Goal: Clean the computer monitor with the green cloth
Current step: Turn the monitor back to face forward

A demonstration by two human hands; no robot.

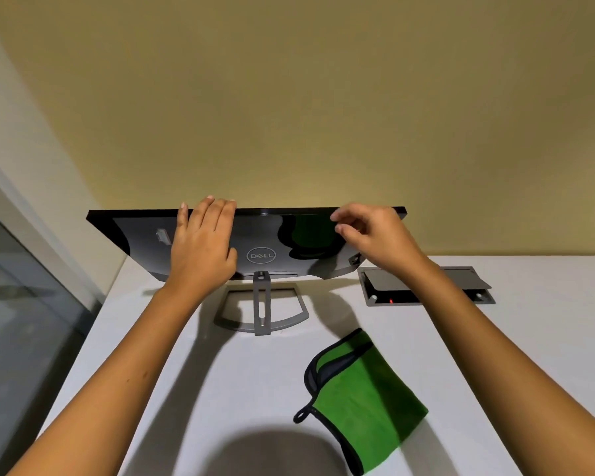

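Note:
The black monitor (pixel 141 231) stands on its grey stand (pixel 261 312) at the back of the white desk, its glossy rear with the logo turned towards me. My left hand (pixel 201 245) lies flat over its top edge and back, fingers together. At the upper right part of the monitor my right hand (pixel 368 235) hovers with curled, parted fingers, holding nothing. The green cloth (pixel 361 396) with dark trim and a loop lies folded on the desk in front, to the right of the stand, apart from both hands. Its green reflection shows on the monitor's back.
The white desk (pixel 172 389) ends at a yellow wall behind the monitor. A grey cable hatch (pixel 426 286) with a red light sits open in the desk at the right rear. A glass panel (pixel 18 297) runs along the left edge.

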